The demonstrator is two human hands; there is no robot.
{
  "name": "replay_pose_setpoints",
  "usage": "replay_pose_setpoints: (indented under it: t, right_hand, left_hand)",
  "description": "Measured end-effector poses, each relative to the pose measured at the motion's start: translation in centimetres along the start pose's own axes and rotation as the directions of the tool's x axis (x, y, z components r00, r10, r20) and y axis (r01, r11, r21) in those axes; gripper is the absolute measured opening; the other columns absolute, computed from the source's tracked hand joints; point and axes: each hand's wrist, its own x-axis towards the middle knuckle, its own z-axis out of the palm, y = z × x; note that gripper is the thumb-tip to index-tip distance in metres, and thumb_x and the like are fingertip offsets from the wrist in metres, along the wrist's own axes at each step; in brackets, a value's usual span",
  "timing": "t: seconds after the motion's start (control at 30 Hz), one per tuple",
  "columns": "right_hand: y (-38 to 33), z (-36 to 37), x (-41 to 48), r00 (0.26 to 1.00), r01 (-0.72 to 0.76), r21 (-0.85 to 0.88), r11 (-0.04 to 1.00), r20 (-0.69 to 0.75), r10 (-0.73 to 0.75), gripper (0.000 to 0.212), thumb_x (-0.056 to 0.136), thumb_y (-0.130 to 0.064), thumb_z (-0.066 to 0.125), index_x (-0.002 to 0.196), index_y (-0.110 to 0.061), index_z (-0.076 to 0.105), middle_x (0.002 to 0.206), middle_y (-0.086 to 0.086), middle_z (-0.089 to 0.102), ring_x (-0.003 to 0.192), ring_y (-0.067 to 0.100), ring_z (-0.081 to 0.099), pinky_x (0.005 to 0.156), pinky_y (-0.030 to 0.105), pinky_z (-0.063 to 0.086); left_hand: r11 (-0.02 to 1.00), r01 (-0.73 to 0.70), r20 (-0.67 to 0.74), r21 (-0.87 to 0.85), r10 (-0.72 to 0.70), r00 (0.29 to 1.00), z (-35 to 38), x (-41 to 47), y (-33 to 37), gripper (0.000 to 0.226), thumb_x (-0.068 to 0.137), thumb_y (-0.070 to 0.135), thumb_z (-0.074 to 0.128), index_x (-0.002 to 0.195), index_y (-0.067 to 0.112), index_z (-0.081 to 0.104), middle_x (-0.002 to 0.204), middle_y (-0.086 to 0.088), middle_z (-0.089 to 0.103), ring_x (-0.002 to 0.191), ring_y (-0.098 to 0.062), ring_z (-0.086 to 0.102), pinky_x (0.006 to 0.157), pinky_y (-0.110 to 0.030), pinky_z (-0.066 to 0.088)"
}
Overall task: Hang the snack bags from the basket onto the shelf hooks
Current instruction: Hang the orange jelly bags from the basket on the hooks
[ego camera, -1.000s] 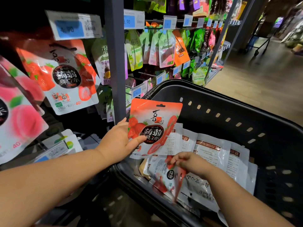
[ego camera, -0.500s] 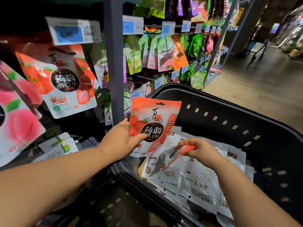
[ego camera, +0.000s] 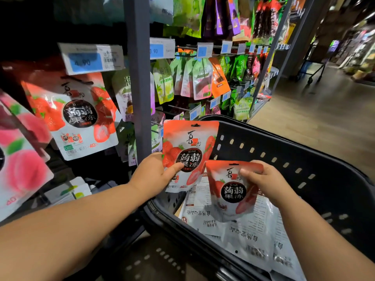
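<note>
Two strawberry jelly bags are up out of the basket (ego camera: 316, 157), one in each hand. The first bag (ego camera: 189, 153) stands upright at the basket's far-left corner, face toward the camera, its hang hole at the top edge free. The left hand (ego camera: 152, 173) grips its lower left side, thumb pressed across the front and the other fingers hidden behind. The second bag (ego camera: 231, 191) is just right of it and nearer, overlapping its lower corner and tilted slightly. The right hand (ego camera: 265, 183) pinches its top right edge, thumb lying over the front near the hole.

Below them more bags (ego camera: 243, 238) lie flat in the basket, mostly white backs up.

To the left, past the grey shelf post (ego camera: 138, 82), a matching strawberry bag (ego camera: 75, 116) hangs under a blue price tag (ego camera: 91, 58). The hook itself is lost in the dark there. A pink peach bag (ego camera: 20, 161) hangs further left and nearer.

The step in hand looks like gathering, with hanging yet to come. The next move probably calls for carrying one bag left round the post, squaring it to the hook under that tag, and threading the hole over the tip. A hand gripping low may let the top flop, so a hold nearer the hole would help.
</note>
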Motion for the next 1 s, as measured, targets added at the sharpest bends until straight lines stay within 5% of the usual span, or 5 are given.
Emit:
replay_pose_setpoints:
  t: [0.3, 0.5, 0.6, 0.77, 1.0]
  right_hand:
    - [-2.7, -0.8, 2.9, 0.979, 0.164, 0.307, 0.938, -0.169, -0.116, 0.033, 0.085, -0.036, 0.072, 0.11, -0.017, 0.069, 0.103, 0.004, 0.076, 0.098, 0.027, 0.071, 0.093, 0.052, 0.053]
    - [-5.1, -0.6, 3.9, 0.954, 0.252, 0.407, 0.878, -0.258, -0.154, 0.011, 0.093, -0.022, 0.064, 0.097, -0.018, 0.073, 0.095, 0.002, 0.077, 0.092, 0.027, 0.072, 0.084, 0.043, 0.055]
    - [-6.5, -0.6, 4.1, 0.947, 0.284, 0.396, 0.873, -0.257, -0.192, 0.021, 0.082, -0.043, 0.075, 0.095, -0.026, 0.076, 0.1, 0.008, 0.076, 0.096, 0.034, 0.071, 0.089, 0.052, 0.055]
    - [-9.7, -0.7, 4.5, 0.937, 0.324, 0.316, 0.892, -0.235, -0.257, 0.02, 0.093, -0.024, 0.067, 0.108, -0.011, 0.071, 0.095, 0.006, 0.076, 0.092, 0.026, 0.073, 0.079, 0.037, 0.061]
    - [-14.3, 1.6, 4.3, 0.898, 0.404, 0.11, 0.908, -0.239, -0.37, 0.002, 0.083, -0.037, 0.072, 0.085, -0.038, 0.071, 0.092, -0.004, 0.075, 0.095, 0.022, 0.07, 0.091, 0.05, 0.054]
  left_hand:
    - [0.981, 0.189, -0.04, -0.039, -0.191, 0.981, 1.5, 2.6, 2.1, 0.062, 0.094, 0.054, 0.052, 0.055, 0.012, 0.029, 0.052, -0.004, 0.033, 0.051, -0.021, 0.037, 0.058, -0.035, 0.03]
    - [0.961, 0.258, -0.058, -0.1, -0.265, 0.963, 2.1, 4.1, 3.2, 0.064, 0.095, 0.054, 0.051, 0.053, 0.011, 0.028, 0.051, -0.004, 0.033, 0.049, -0.02, 0.034, 0.058, -0.035, 0.031]
    - [0.945, 0.285, -0.086, -0.162, -0.301, 0.95, 1.6, 4.5, 3.5, 0.065, 0.095, 0.055, 0.051, 0.051, 0.011, 0.031, 0.049, -0.004, 0.035, 0.048, -0.02, 0.036, 0.055, -0.035, 0.028]
    - [0.93, 0.219, -0.126, -0.294, -0.265, 0.956, 0.0, 4.6, 3.7, 0.06, 0.091, 0.052, 0.057, 0.056, 0.006, 0.043, 0.053, -0.008, 0.042, 0.054, -0.025, 0.042, 0.054, -0.035, 0.033]
    - [0.838, 0.113, -0.177, -0.534, -0.241, 0.954, -2.6, 1.7, 4.7, 0.041, 0.094, 0.037, 0.061, 0.063, 0.012, 0.053, 0.05, 0.017, 0.053, 0.06, -0.01, 0.05, 0.061, -0.025, 0.038]
